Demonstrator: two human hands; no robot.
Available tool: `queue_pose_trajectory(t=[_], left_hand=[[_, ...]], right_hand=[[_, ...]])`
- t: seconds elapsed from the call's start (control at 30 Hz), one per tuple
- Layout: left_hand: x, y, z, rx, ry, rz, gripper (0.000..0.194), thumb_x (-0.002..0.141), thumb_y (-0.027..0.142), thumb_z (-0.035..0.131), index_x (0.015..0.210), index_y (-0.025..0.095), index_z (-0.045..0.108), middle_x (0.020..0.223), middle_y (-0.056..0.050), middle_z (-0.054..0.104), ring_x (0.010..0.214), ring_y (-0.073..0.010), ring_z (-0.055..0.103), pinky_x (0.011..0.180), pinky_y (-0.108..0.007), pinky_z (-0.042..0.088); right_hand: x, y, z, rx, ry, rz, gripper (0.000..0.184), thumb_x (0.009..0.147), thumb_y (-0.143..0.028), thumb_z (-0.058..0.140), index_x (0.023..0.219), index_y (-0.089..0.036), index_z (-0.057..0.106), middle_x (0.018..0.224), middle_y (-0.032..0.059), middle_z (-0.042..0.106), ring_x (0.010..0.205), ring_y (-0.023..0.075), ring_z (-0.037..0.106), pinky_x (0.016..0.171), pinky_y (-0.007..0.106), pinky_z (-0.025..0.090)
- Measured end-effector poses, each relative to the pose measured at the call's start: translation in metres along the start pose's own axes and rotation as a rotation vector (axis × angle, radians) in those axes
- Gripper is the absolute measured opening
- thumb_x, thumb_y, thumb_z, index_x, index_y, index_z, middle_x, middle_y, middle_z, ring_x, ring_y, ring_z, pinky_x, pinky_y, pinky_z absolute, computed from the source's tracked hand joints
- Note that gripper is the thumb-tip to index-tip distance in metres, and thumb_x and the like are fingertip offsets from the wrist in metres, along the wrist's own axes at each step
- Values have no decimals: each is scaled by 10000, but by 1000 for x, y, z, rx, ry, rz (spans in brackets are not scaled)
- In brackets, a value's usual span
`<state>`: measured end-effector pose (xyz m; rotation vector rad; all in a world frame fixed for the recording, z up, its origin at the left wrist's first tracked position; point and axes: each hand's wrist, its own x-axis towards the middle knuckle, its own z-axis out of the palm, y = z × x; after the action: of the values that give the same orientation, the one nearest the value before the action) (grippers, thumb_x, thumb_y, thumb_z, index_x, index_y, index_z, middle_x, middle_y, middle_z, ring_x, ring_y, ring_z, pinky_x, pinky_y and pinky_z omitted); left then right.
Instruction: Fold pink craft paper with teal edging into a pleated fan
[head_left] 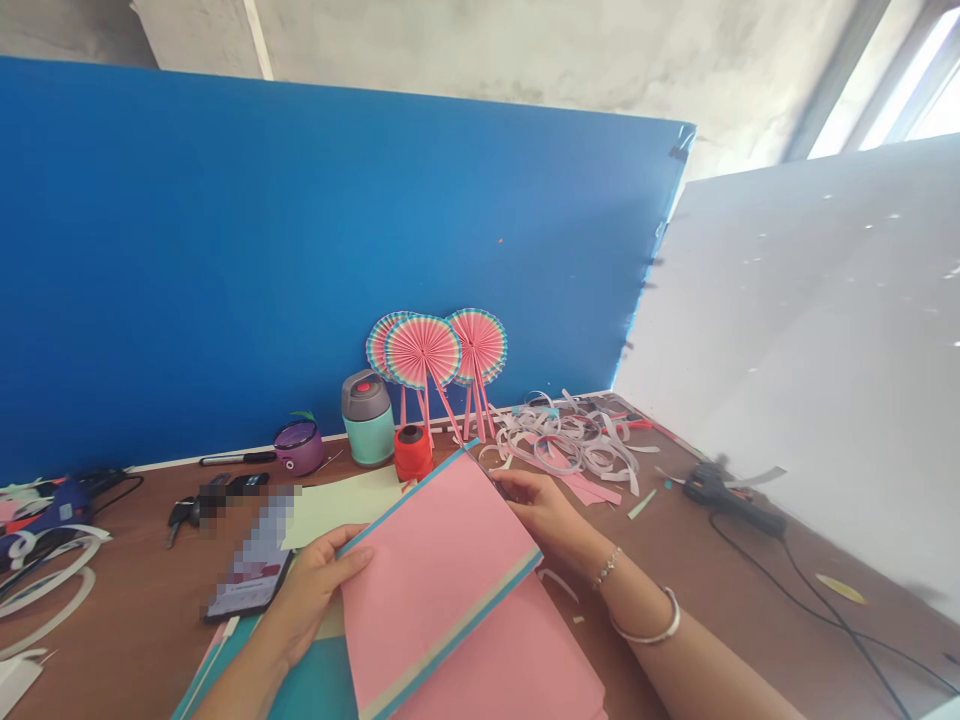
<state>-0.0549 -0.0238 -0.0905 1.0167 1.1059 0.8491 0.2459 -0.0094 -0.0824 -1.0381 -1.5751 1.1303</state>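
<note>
A pink paper sheet with blue and cream stripes along two opposite edges is held up, tilted, over the table. My left hand pinches its left edge, thumb on top. My right hand is closed at the upper right edge, its fingertips partly hidden; a thin dark line runs along the edge there, and I cannot make out what it is. More pink paper lies under the sheet. Teal paper and a pale yellow-green sheet lie to the left.
Round pleated paper fans lean on the blue partition. Before them stand a mint flask, a red container and a purple cup. Paper strips pile up behind my right hand. A glue gun trails its cord rightward. A phone lies left.
</note>
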Motion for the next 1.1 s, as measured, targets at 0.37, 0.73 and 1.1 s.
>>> queue_pose_trajectory(t=[0.37, 0.73, 1.1], left_hand=[[-2, 0, 1, 27, 26, 7, 455, 632, 414, 738, 1022, 196, 648, 979, -60, 709, 855, -235, 652, 725, -289, 498], [0, 0, 1, -8, 9, -8, 468, 643, 394, 741, 1051, 190, 633, 961, -60, 711, 825, -214, 652, 717, -280, 489], [-2, 3, 3, 27, 36, -8, 489, 607, 425, 750, 1025, 193, 648, 966, -65, 710, 825, -234, 652, 703, -292, 490]], right_hand=[[1, 5, 0, 12, 1, 8, 389, 719, -337, 683, 1074, -182, 654, 1065, 77, 650, 977, 232, 585, 863, 385, 464], [0, 5, 0, -2, 25, 22, 416, 694, -371, 705, 1063, -185, 662, 1020, 77, 663, 941, 236, 594, 842, 391, 466], [0, 4, 0, 11, 18, 27, 412, 695, -367, 694, 1066, -189, 660, 1011, 71, 669, 942, 234, 597, 823, 378, 478]])
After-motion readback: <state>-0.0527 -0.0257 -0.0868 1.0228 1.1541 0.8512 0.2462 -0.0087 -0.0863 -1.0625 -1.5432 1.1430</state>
